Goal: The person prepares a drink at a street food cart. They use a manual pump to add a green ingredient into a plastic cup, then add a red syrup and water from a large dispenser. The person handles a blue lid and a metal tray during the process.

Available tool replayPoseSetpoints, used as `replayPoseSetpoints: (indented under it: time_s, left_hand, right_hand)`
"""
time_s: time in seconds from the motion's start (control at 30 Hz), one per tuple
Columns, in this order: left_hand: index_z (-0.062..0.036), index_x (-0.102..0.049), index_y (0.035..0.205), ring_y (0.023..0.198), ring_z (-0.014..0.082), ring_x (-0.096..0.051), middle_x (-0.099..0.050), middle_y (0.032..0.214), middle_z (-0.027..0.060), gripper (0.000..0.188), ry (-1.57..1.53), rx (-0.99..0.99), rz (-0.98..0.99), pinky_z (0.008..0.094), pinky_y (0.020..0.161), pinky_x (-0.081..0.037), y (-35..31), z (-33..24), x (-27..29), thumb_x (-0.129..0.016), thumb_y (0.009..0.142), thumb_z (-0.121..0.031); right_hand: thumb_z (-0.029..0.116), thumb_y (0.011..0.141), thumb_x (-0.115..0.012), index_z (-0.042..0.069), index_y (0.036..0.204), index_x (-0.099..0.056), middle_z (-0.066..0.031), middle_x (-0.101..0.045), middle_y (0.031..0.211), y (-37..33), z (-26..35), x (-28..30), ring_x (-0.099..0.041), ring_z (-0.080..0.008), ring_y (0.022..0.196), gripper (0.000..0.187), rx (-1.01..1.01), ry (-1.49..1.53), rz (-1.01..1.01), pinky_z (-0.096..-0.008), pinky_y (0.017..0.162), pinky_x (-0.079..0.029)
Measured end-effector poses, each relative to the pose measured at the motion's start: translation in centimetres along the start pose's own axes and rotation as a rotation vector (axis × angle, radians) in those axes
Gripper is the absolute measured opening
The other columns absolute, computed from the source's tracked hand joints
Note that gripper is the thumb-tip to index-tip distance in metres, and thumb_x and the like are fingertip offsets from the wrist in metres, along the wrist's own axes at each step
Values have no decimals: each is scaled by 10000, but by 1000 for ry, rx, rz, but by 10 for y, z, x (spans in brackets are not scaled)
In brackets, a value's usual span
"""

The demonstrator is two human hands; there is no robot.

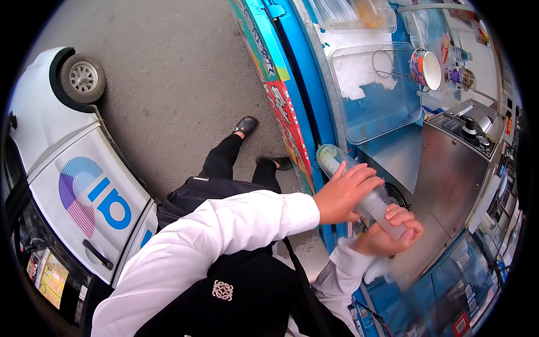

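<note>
Container (370, 205), clear & tube-shaped, is tilted at the cart's blue edge (307, 121), approx. beside the steel appliance (449, 168). L hand (345, 194) wrapped on its middle, R hand (394, 231) clamped round lower end. Progress, my guess: part-way; pick-up & grip done, release left; anything further can't tell. Count: 1 container, 2 hands, 1 appliance, 2 clear tubs (nearer (387, 115), farther (339, 17)), min. 2 patterned cups (nearer (431, 71), farther (462, 77)), 1 white vehicle (42, 140).
</note>
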State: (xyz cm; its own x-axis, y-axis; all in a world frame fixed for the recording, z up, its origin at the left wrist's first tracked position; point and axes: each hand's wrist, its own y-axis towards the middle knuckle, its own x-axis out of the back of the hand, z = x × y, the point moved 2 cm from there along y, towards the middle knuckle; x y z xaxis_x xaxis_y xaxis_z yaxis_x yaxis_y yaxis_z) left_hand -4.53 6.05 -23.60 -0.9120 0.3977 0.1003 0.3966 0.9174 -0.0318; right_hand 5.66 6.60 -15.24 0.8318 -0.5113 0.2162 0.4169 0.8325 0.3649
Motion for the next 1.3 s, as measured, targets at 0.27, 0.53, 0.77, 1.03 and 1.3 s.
replayPoseSetpoints:
  time_s: [0.27, 0.53, 0.77, 1.03, 1.3]
  left_hand:
    - [-150, -420, 1336, 1356, 377, -335, -406, 1379, 124, 872, -11, -16, -8, 641, 1050, -287, -2, 2, -1, -827, 566, -116]
    - [-154, -419, 1335, 1357, 372, -334, -398, 1385, 124, 874, -14, -17, -13, 646, 1058, -278, -2, 0, -2, -829, 564, -119]
    - [-152, -418, 1335, 1351, 368, -343, -403, 1378, 122, 875, 5, -11, -18, 641, 1060, -271, -3, -2, -2, -825, 560, -115]
    - [-151, -418, 1335, 1358, 365, -336, -408, 1374, 118, 870, -25, -15, -41, 639, 1069, -262, -7, 0, -8, -825, 567, -116]
    - [-156, -405, 1354, 1373, 355, -321, -408, 1381, 126, 893, -21, -2, 7, 636, 1080, -249, -5, 2, -6, -838, 574, -143]
  right_hand:
    - [292, 841, -441, 58, 874, -432, -69, -461, 587, -8, 0, 5, -440, -184, 496, 237, 78, 45, 67, -344, 532, -401]
    - [293, 868, -432, 92, 831, -437, -41, -428, 594, -4, 13, 6, -435, -158, 541, 204, -38, 163, -66, -336, 595, -402]
    - [295, 820, -450, 68, 829, -432, -49, -412, 561, 0, 15, 27, -433, -165, 503, 228, 1, 304, -119, -329, 548, -408]
    - [293, 843, -438, 73, 832, -444, -53, -440, 582, 9, 40, 33, -442, -179, 547, 221, 8, 276, 30, -341, 604, -402]
    - [300, 859, -430, 70, 850, -444, -65, -448, 596, 16, 38, 43, -445, -174, 524, 230, -47, 310, 61, -341, 590, -407]
